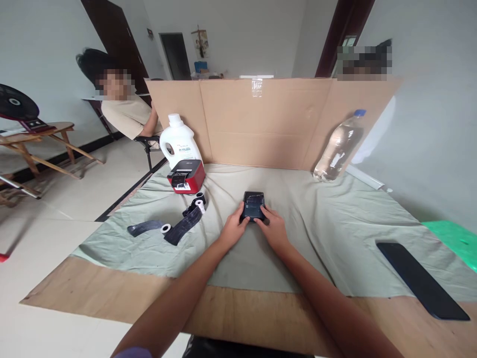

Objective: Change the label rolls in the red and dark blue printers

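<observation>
A small black box-shaped device (254,208), which looks like a portable printer, sits on the cloth in the middle of the table. My left hand (235,224) grips its left side, with the thumb at the lower front edge. On the opposite side my right hand (274,226) holds it the same way, thumb near its lower right corner. A shiny dark panel covers the upper part of its face. The fingers behind the device are partly hidden.
Left of my hands lie small rolls with dark strips (184,226), before a red-and-black printer (187,176) and a white jug (179,139). A cardboard panel (261,124) stands behind. A water bottle (339,146) and a black phone (421,281) are right. One person (128,114) sits left, another behind the panel.
</observation>
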Demonstrator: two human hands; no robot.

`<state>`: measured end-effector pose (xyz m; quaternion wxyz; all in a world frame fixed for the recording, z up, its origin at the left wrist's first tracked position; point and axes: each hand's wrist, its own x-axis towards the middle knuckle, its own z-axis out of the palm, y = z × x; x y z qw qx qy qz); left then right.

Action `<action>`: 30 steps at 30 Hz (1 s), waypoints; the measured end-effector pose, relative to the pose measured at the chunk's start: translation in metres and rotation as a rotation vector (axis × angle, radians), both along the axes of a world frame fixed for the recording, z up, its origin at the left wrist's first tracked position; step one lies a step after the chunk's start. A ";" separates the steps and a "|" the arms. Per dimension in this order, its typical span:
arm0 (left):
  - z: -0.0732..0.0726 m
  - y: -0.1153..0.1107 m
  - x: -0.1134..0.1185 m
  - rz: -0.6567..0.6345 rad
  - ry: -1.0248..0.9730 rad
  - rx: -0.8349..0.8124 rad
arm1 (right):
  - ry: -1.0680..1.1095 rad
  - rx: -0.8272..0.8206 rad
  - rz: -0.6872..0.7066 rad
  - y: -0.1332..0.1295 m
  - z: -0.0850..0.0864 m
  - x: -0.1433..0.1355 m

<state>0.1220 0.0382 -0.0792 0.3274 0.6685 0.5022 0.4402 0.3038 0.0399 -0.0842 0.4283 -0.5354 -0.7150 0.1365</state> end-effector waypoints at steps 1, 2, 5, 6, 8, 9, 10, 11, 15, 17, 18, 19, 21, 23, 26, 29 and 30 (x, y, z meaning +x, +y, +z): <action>0.001 -0.002 0.000 0.007 0.008 -0.006 | 0.006 -0.006 0.004 0.000 0.000 0.000; 0.002 -0.003 0.000 0.013 0.016 -0.010 | 0.013 -0.010 0.008 0.001 -0.001 0.000; 0.006 -0.006 0.001 0.045 0.052 -0.015 | 0.026 -0.003 0.019 0.000 -0.001 0.001; 0.007 -0.006 0.001 0.066 0.069 -0.017 | 0.029 0.000 0.027 0.000 -0.001 0.002; 0.009 -0.005 -0.001 0.111 0.101 -0.018 | 0.037 -0.006 0.047 -0.002 -0.001 0.004; 0.009 -0.004 -0.003 0.123 0.110 -0.012 | 0.041 -0.017 0.060 -0.002 -0.001 0.005; 0.009 -0.002 -0.006 0.120 0.113 -0.002 | 0.044 -0.031 0.074 -0.003 -0.002 0.006; 0.009 0.000 -0.009 0.104 0.110 0.009 | 0.046 -0.045 0.088 -0.004 -0.002 0.006; 0.009 0.010 -0.020 0.007 0.102 0.008 | 0.004 -0.047 0.098 -0.004 -0.004 0.005; 0.008 0.015 -0.022 -0.005 0.114 -0.016 | -0.049 -0.035 0.084 -0.002 -0.004 0.003; 0.008 0.017 -0.022 -0.003 0.125 -0.024 | -0.080 -0.035 0.077 -0.001 -0.004 0.003; 0.008 0.019 -0.022 0.001 0.140 -0.028 | -0.111 -0.041 0.064 0.000 -0.005 0.002; 0.008 0.020 -0.021 0.014 0.174 -0.032 | -0.176 -0.069 0.021 0.002 -0.005 0.000; 0.008 0.019 -0.019 0.024 0.203 -0.028 | -0.234 -0.097 -0.015 0.003 -0.005 0.000; 0.012 0.016 -0.018 0.032 0.221 -0.034 | -0.288 -0.109 -0.024 0.003 -0.004 0.000; 0.019 0.013 -0.017 0.035 0.268 -0.083 | -0.319 -0.102 -0.017 0.002 -0.002 0.000; 0.021 0.012 -0.016 0.035 0.292 -0.095 | -0.328 -0.102 -0.016 0.002 -0.002 -0.001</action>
